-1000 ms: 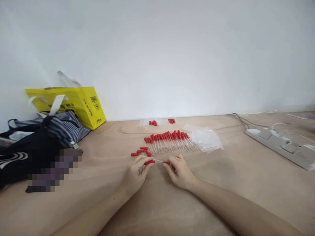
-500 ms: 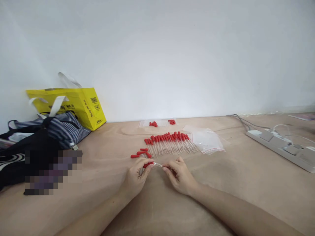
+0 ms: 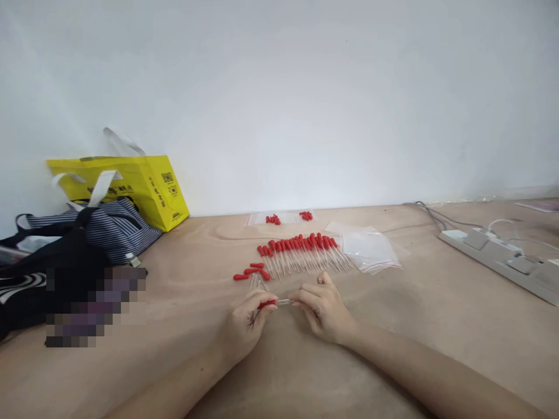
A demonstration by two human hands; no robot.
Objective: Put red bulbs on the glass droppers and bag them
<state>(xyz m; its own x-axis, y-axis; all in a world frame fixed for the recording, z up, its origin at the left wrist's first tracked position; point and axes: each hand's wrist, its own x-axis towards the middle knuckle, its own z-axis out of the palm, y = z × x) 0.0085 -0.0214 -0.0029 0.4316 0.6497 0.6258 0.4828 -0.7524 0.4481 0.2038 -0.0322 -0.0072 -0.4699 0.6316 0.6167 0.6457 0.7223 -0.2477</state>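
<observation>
Between finger and thumb, my left hand (image 3: 248,317) pinches a red rubber dropper bulb (image 3: 266,304). A clear glass dropper tube (image 3: 283,301) runs from the bulb's end to my right hand (image 3: 322,308), whose closed fingers grip its other end. How deep the tube sits in the bulb is hidden by my fingers. Just beyond my left hand lie several loose red bulbs (image 3: 252,271) and some bare clear tubes (image 3: 258,283). A row of droppers with red bulbs (image 3: 305,250) lies fanned out beyond both hands.
Clear plastic bags (image 3: 375,250) lie right of the row, and another bag (image 3: 288,217) with droppers lies near the wall. On the left stand a yellow bag (image 3: 170,201), a striped bag (image 3: 126,230) and a black bag (image 3: 65,273). A power strip (image 3: 502,262) sits at the right.
Both hands have moved slightly nearer to me, with the bulb and tube now lying level between them. More of the bare tubes shows behind my left hand.
</observation>
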